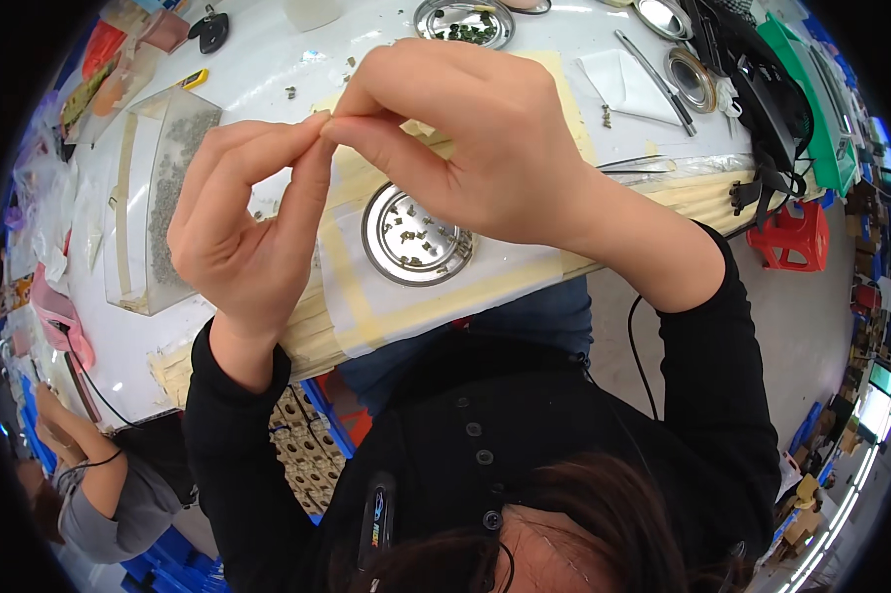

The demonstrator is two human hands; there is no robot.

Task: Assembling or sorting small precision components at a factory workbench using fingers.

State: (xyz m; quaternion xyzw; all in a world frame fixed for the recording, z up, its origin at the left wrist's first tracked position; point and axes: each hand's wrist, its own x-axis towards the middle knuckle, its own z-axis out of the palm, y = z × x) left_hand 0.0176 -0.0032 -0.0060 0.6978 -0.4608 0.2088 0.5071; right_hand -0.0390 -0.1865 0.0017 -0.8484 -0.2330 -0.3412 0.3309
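My left hand [253,203] and my right hand [470,133] meet fingertip to fingertip above the table. Both are closed in a pinch, thumb against forefinger. Whatever sits between the tips is too small and too covered to name. Below my right hand lies a round metal dish [374,252] with several small metal parts [413,237] scattered in it. The dish rests on a white sheet [342,296] edged with yellowish tape, by the table's near edge.
A clear box [134,287] of small grey parts stands left. Farther off is a metal dish [423,22] of dark green pieces. Tweezers [628,166], a pen [653,79] and a white cloth [618,84] lie right. A red stool [791,237] stands beyond. Another person [120,494] sits lower left.
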